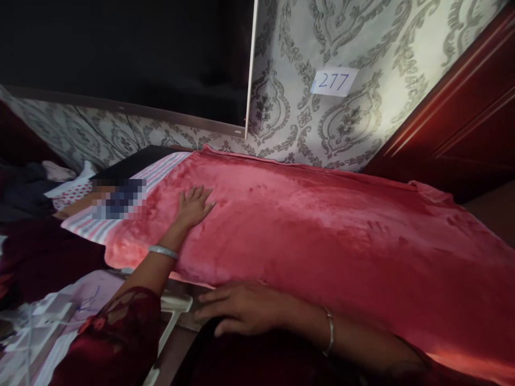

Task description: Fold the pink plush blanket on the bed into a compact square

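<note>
Currently L hand flat, fingers spread, on red blanket far-left end; R hand flat, spread at near edge. Blanket long axis runs left-right, mostly rightward of both; R nearer.

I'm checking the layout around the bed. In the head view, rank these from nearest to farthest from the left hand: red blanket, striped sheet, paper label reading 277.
1. Red blanket: directly under the left hand, which lies flat on it.
2. Striped sheet: just to the hand's left, at the blanket's edge.
3. Paper label: up on the patterned wall, to the right.
</note>
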{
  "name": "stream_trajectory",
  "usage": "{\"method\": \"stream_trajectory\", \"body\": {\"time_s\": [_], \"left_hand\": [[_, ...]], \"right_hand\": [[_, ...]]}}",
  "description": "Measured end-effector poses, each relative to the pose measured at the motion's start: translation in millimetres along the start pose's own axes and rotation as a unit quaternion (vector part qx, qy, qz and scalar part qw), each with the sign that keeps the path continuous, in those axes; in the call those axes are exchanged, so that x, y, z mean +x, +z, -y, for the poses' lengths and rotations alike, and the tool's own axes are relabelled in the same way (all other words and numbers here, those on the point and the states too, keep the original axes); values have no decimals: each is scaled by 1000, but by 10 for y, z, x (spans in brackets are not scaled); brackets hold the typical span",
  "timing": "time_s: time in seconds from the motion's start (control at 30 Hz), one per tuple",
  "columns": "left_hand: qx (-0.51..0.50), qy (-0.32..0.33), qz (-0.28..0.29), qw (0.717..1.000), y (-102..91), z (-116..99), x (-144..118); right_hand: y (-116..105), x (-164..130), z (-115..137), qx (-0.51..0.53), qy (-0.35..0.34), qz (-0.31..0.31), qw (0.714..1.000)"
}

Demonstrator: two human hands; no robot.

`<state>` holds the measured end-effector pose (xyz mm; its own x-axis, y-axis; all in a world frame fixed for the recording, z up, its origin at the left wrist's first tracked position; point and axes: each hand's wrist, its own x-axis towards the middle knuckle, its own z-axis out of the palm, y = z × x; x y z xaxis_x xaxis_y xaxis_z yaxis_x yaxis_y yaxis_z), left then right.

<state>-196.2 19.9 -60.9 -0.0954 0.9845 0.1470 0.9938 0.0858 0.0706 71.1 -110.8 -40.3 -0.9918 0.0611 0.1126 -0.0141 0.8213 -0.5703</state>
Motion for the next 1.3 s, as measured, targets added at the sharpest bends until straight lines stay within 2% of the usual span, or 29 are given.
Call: {"method": "stream_trajectory", "body": {"time_s": [0.07, 0.13, 0.17, 0.23, 0.27, 0.3, 0.37, 0.43, 0.5, 0.57, 0.63, 0.67, 0.7, 0.77, 0.83, 0.9, 0.93, 1.0, 1.07, 1.13, 1.2, 1.23, 1.3], "left_hand": [[1, 1, 1, 1000, -9, -5, 2], [0, 3, 4, 1000, -30, -16, 0], [2, 3, 5, 1000, -43, -23, -1], [5, 4, 4, 1000, -64, -35, -3], [7, 4, 4, 1000, -72, -39, -2], [8, 4, 4, 1000, -76, -40, -1], [11, 4, 2, 1000, -75, -38, 6], [15, 4, -1, 1000, -68, -30, 14], [20, 6, -2, 1000, -63, -23, 23], [22, 9, 0, 1000, -62, -19, 29], [25, 11, 0, 1000, -64, -20, 35], [25, 12, 0, 1000, -64, -21, 38], [25, 12, 0, 1000, -64, -21, 42], [22, 11, 1, 1000, -60, -20, 50], [17, 9, 4, 1000, -52, -18, 57], [15, 8, 5, 1000, -44, -21, 60], [17, 7, 6, 1000, -42, -26, 59], [25, 3, 10, 1000, -49, -44, 52], [36, 0, 16, 999, -81, -67, 42], [45, 0, 27, 999, -149, -90, 36], [47, -4, 50, 998, -246, -114, 49], [47, -12, 68, 997, -295, -133, 70], [46, -42, 103, 993, -366, -206, 149]], "right_hand": [[-206, -219, -132, -18, 55, -101, 993], [-438, -489, -388, -81, 160, -198, 964], [-529, -626, -523, -114, 222, -225, 942], [-609, -855, -721, -157, 331, -223, 903], [-588, -932, -758, -165, 365, -201, 894], [-528, -978, -743, -163, 376, -170, 896], [-327, -979, -575, -137, 331, -104, 928], [-101, -904, -299, -94, 235, -60, 966], [49, -832, -43, -44, 152, -50, 986], [64, -841, 85, -8, 110, -79, 991], [-47, -981, 38, -6, 122, -149, 981], [-130, -1102, -47, -23, 152, -193, 969], [-215, -1249, -161, -49, 193, -236, 951], [-351, -1584, -427, -116, 309, -297, 896], [-388, -1876, -645, -168, 418, -306, 839], [-313, -2019, -714, -188, 479, -271, 813], [-244, -2019, -675, -186, 484, -244, 819], [-90, -1896, -460, -156, 440, -186, 865], [21, -1699, -135, -95, 342, -138, 925], [44, -1551, 160, -11, 243, -116, 963], [-10, -1528, 299, 39, 205, -155, 966], [-56, -1570, 292, 38, 213, -195, 957], [-172, -1746, 145, -11, 277, -288, 917]]}}
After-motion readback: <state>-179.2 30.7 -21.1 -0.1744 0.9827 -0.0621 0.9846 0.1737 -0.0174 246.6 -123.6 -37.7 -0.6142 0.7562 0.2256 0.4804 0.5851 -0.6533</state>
